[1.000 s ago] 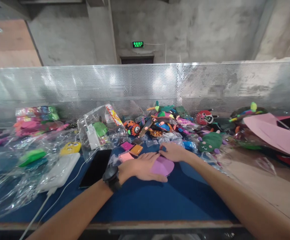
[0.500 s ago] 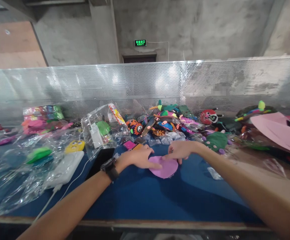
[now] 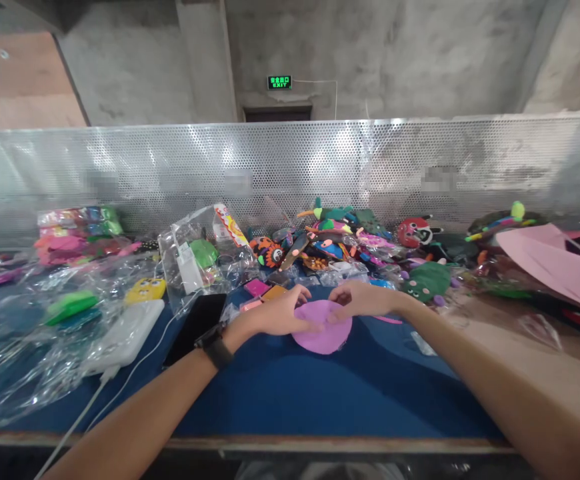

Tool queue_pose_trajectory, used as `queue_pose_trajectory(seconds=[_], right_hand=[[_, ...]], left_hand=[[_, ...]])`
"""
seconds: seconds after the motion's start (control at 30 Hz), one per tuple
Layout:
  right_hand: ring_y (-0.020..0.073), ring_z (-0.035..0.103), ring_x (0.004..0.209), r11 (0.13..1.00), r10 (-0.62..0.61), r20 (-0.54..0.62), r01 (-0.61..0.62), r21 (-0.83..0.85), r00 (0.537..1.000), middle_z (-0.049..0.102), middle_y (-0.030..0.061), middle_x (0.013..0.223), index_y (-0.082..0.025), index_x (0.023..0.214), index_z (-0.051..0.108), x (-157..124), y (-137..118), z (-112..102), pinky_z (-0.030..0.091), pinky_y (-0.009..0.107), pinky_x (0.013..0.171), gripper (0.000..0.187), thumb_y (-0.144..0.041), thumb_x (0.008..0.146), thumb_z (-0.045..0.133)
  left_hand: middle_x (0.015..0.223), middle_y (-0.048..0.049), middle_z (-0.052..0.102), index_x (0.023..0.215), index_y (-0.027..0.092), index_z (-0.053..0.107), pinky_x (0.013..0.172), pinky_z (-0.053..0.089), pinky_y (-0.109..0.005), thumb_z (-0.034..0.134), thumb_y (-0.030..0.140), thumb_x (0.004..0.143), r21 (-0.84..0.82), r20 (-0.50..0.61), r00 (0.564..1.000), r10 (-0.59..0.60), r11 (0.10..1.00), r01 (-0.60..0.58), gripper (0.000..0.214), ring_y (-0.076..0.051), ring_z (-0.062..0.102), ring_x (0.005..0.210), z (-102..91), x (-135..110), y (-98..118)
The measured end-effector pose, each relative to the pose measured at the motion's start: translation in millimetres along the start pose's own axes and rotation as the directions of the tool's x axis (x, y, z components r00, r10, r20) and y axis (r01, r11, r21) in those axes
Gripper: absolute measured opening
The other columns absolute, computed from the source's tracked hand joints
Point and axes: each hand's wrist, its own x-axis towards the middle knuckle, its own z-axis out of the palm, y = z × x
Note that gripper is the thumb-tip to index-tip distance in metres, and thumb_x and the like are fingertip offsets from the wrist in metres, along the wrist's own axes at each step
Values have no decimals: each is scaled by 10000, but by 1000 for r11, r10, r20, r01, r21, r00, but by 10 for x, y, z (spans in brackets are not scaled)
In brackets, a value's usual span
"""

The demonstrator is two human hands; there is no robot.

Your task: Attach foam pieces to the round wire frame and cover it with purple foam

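Note:
A flat, round purple disc [image 3: 323, 339], of clay or felt by its look, is between my hands over the blue table. My left hand [image 3: 283, 313] grips its left edge, thumb lying across the top and fingers curled at the far side. At the upper right edge, my right hand [image 3: 363, 300] pinches the disc, with some fingertips hidden. A thin pink edge [image 3: 387, 320] shows beneath the right hand; what it belongs to is mostly covered. Small pink and orange packets [image 3: 273, 293] lie just beyond the left hand.
A black phone [image 3: 197, 327] and a white power bank [image 3: 123, 337] with a cable lie left, among clear plastic bags [image 3: 35, 373]. Colourful clay figures [image 3: 327, 247] crowd the back before a perforated metal screen [image 3: 290, 160]. Pink sheets [image 3: 560, 260] stand at the right.
My right hand went from a finger pressing on the disc to gripping its edge. The disc shifted slightly left and up, and a pink edge now shows beneath the right hand.

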Motion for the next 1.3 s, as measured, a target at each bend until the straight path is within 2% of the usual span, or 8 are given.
queue_pose_trajectory(seconds=[0.2, 0.47, 0.63, 0.77, 0.87, 1.0, 1.17, 1.3], right_hand=[[103, 453, 629, 975, -137, -257, 176, 134, 957, 544, 12, 726, -152, 846, 621, 51, -15, 53, 357, 225, 543, 380, -525, 782, 589], [157, 561, 752, 942, -13, -399, 146, 303, 917, 590, 52, 855, -169, 924, 611, 85, -1, 162, 503, 253, 591, 464, -592, 842, 439], [130, 517, 586, 960, 19, -563, 143, 242, 826, 503, 3, 629, -162, 763, 563, 185, 29, 218, 491, 243, 517, 510, -642, 821, 405], [121, 493, 511, 969, 30, -615, 128, 212, 788, 461, -16, 549, -170, 701, 533, 198, 16, 235, 464, 235, 471, 512, -650, 817, 400], [125, 513, 501, 954, 82, -604, 114, 279, 792, 491, -7, 567, -169, 757, 554, 189, -11, 261, 462, 236, 444, 522, -652, 831, 373], [141, 565, 558, 939, 100, -518, 91, 331, 850, 568, 21, 668, -164, 859, 579, 203, -4, 312, 499, 251, 465, 519, -651, 823, 402], [114, 524, 536, 953, -7, -499, 157, 259, 866, 537, 2, 642, -149, 807, 584, 210, 0, 360, 487, 229, 462, 469, -613, 775, 525], [114, 510, 514, 922, 65, -495, 138, 363, 867, 513, -1, 614, -155, 844, 604, 212, -25, 378, 488, 237, 449, 507, -634, 815, 440]], left_hand=[[884, -61, 650, 953, 143, 632, 600, 406, -253, 519, 574, 783, -189, -97, 993, 67, 978, -84, 477, -181, 576, 756, -45, 53, 50], [974, -103, 656, 1018, 129, 633, 657, 451, -267, 548, 550, 785, -470, -324, 939, -113, 881, -57, 489, -190, 590, 825, 38, 131, -9], [928, -105, 636, 1023, 118, 621, 571, 471, -273, 504, 616, 784, -604, -272, 935, -226, 797, 17, 565, -183, 579, 760, 123, 134, 18], [960, -111, 612, 1046, 116, 596, 529, 486, -279, 489, 644, 776, -663, -230, 931, -285, 746, 65, 602, -195, 581, 766, 156, 115, 88], [910, -100, 622, 1002, 113, 610, 529, 466, -260, 479, 638, 784, -640, -269, 924, -272, 768, 40, 584, -192, 573, 764, 158, 119, 80], [775, -69, 624, 951, 107, 626, 510, 409, -244, 465, 628, 795, -594, -341, 902, -264, 804, 10, 567, -163, 548, 673, 156, 144, 27], [772, -68, 633, 893, 101, 650, 508, 372, -226, 595, 584, 729, -581, -321, 910, -262, 814, 30, 514, -136, 531, 634, 139, 133, 47], [820, -85, 648, 934, 96, 660, 538, 386, -233, 642, 533, 715, -655, -271, 929, -252, 755, 14, 489, -131, 541, 641, 131, 123, 57]])
